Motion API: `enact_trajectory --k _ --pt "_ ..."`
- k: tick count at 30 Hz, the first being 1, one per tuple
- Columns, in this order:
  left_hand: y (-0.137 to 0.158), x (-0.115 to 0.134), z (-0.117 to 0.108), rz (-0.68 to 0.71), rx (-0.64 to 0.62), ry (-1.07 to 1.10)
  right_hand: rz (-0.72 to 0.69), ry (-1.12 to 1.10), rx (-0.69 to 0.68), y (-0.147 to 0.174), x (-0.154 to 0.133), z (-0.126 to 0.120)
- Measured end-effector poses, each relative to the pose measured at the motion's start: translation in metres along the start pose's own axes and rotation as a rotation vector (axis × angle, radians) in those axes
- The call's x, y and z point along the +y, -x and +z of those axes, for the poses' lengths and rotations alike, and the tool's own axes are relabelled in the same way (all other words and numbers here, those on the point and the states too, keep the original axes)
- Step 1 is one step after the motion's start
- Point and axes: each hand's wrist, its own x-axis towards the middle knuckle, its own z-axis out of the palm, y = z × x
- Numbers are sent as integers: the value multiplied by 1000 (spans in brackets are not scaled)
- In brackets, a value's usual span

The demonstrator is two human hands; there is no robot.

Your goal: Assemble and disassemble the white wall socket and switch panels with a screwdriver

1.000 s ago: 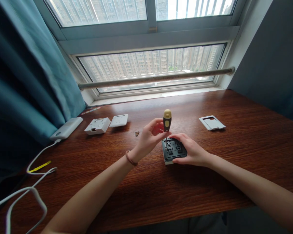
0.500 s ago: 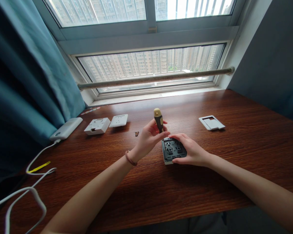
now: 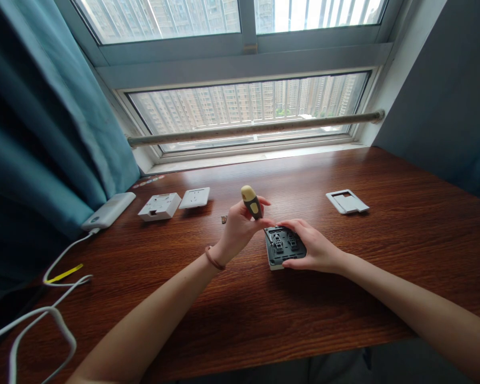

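Note:
My left hand (image 3: 243, 223) is closed around a screwdriver (image 3: 251, 201) with a yellow and dark handle. The tool leans to the left, and its tip meets the left part of a wall switch (image 3: 285, 246). This switch has a dark grey face with two small raised mechanisms and sits on a white base on the table. From the right, my right hand (image 3: 316, 246) grips it, thumb at the near edge and fingers at the far edge. A few small screws (image 3: 224, 219) lie just left of my left hand, partly hidden by it.
On the wooden table (image 3: 376, 288) stand a white box (image 3: 159, 207) and a white socket plate (image 3: 195, 198) to the left. White cover parts (image 3: 346, 202) lie at the right. A white power bank (image 3: 109, 211) with a cable (image 3: 66, 242) is by the curtain (image 3: 104, 133).
The screwdriver handle has tilted to the left and slightly down, with my left hand turning along with it. My right hand and the switch have stayed in place.

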Motion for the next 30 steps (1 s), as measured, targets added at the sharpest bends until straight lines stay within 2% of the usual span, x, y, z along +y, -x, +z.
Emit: enact_trajectory --k 8,14,18,22,25,27,29,30 --pt "-3 6 1 -44 -89 248 -12 7 -4 0 1 0" --pt "-5 13 -4 -99 -215 322 -14 -6 2 0 1 0" --pt "-12 22 -11 -135 -137 452 -18 -5 2 0 0 0" --pt "-26 28 -32 -199 -13 504 -31 -22 -7 1 1 0" --pt "-36 22 -56 -352 43 316 -54 -54 -19 3 3 1" --pt "-40 12 -72 -453 8 -11 -64 -88 -13 4 6 1" --pt "-42 0 -85 -501 -12 -438 -49 -124 28 4 9 2" --pt "-42 -7 -90 -519 -11 -552 -30 -141 65 4 11 3"
